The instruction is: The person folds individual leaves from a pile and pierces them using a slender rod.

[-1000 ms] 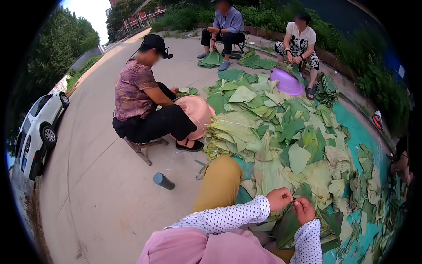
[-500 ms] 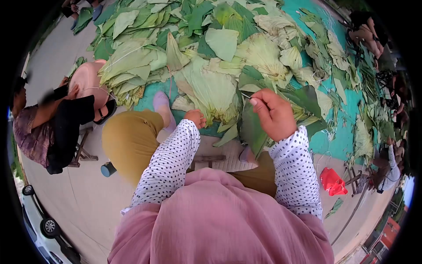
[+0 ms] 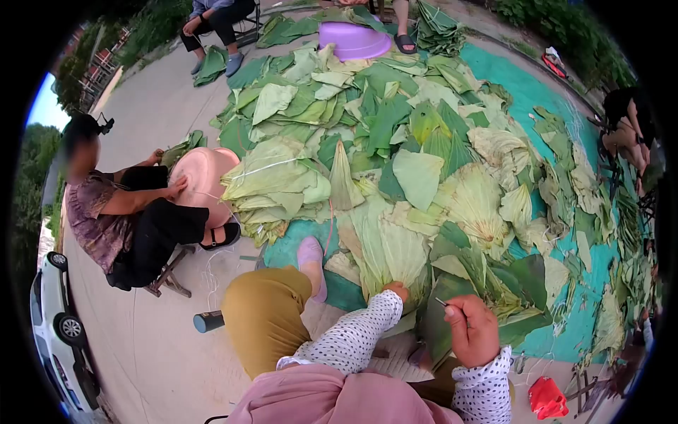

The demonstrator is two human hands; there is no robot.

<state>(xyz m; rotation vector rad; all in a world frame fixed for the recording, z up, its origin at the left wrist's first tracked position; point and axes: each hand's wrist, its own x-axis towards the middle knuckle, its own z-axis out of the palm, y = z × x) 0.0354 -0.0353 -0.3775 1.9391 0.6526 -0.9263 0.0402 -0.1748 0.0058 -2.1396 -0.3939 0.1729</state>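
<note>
My right hand is closed around a thin metal, needle-like tool, whose short end sticks out past the thumb and points left. Below that tip, a stack of dark green leaves lies against my right knee. My left hand reaches down to the gathered stem end of a pale green leaf bundle; its fingers curl in at the leaves and are partly hidden. The leaves look like large dried lotus leaves, folded into fans.
A broad heap of leaves covers a green tarp. At left, a seated person holds a pink basin. A purple basin is at the far side. A dark cup and a red bag lie on the ground.
My view has tilted up and turned left, bringing the purple basin into sight. My left hand has reached forward to the pale leaf bundle. The right hand still holds the metal tool.
</note>
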